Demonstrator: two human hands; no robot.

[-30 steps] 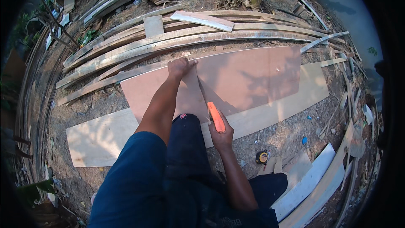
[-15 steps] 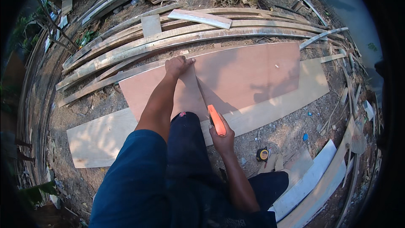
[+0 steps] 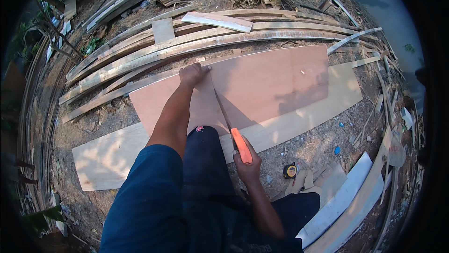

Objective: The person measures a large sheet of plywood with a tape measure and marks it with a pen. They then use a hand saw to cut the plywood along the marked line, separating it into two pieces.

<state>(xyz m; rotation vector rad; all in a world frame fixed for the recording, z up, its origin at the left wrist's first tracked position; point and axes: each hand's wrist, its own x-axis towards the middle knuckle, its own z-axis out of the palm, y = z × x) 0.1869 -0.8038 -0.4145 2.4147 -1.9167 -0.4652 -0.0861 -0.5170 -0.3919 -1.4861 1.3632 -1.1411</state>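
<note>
Bright daylight; we see soft shadows across the pink board [image 3: 271,80], sun patches on the pale board [image 3: 105,159], fisheye-bent planks [image 3: 206,42], blackened rim.

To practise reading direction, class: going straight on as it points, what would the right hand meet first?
Past its orange-handled metal saw, the right hand would probably meet the flat pinkish wooden sheet first, at its near edge; held higher, it might pass over toward the left hand. Depth is unclear.

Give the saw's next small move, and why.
Probably a short push of the saw forward: the right hand grips its orange handle, the blade lies across the reddish panel, and the left hand rests on the panel's far edge.
</note>
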